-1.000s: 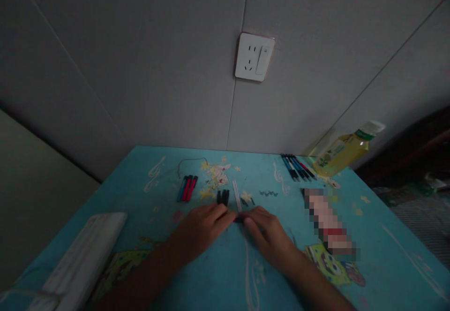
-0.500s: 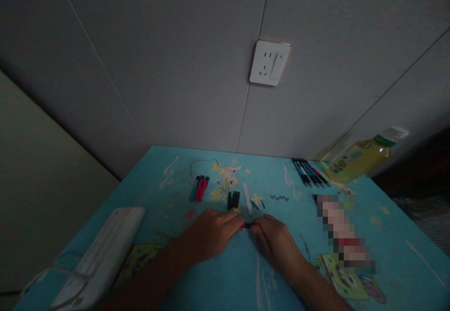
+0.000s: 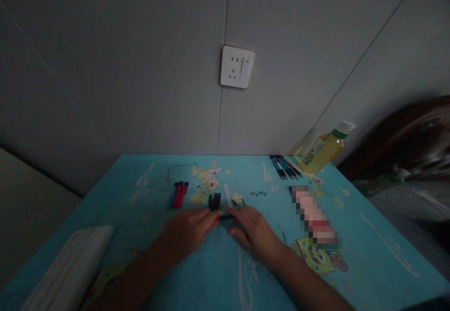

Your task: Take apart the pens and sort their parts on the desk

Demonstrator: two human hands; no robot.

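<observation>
My left hand (image 3: 188, 230) and my right hand (image 3: 251, 229) meet at the middle of the turquoise table (image 3: 365, 240). Between their fingertips they pinch a small pen piece (image 3: 223, 217), red at the left end and dark at the right. Just beyond the fingers lie short black barrels (image 3: 214, 201), thin white refills (image 3: 228, 194) and a row of tiny springs (image 3: 258, 193). Three blue and red pen barrels (image 3: 177, 194) lie to the left of these.
Several finished pens (image 3: 284, 166) lie at the back right beside a tilted yellow drink bottle (image 3: 323, 147). A white object (image 3: 66, 271) sits at the front left edge. A blurred patch (image 3: 312, 217) lies right of my hands. A wall socket (image 3: 236, 66) is above.
The view has swung, shifting everything in frame. My hands stay together at the table's middle, still pinching the small pen piece between them.
</observation>
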